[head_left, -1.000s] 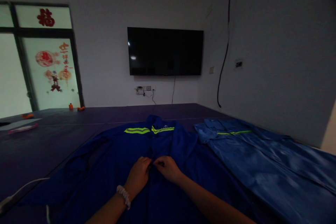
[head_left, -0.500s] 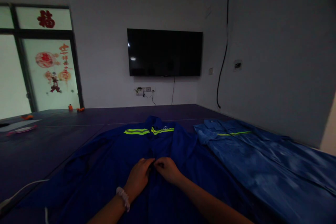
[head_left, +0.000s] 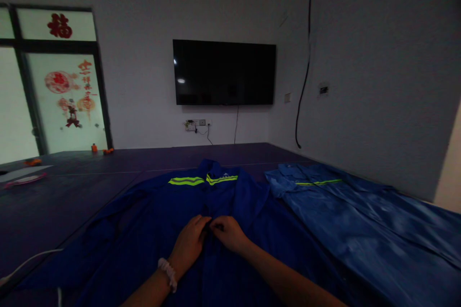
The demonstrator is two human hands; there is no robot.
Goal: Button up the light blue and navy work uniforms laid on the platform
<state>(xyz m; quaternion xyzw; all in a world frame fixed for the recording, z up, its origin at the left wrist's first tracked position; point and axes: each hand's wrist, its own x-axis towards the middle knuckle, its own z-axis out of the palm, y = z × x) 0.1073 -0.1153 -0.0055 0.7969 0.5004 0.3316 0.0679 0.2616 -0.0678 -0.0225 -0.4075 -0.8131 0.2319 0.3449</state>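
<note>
A dark blue work jacket (head_left: 183,201) with yellow-green reflective stripes across the chest lies spread out, collar away from me. My left hand (head_left: 190,240), with a pale scrunchie (head_left: 167,274) on its wrist, pinches the jacket's front edge at the middle. Close beside it, fingertips almost meeting, my right hand (head_left: 228,233) grips the same front opening with bent thumb and forefinger. Whatever small part sits between the fingertips is hidden in the dim light.
A second, lighter blue garment (head_left: 334,216) lies flat to the right. A white cable (head_left: 32,259) and a pink-rimmed item (head_left: 29,179) are at left. Small orange objects (head_left: 108,151) stand near the glass door (head_left: 68,100). A television (head_left: 225,73) hangs on the far wall.
The view has shifted very slightly, so the room appears a little further left. Both hands keep their hold at the jacket's front, with hardly any finger movement.
</note>
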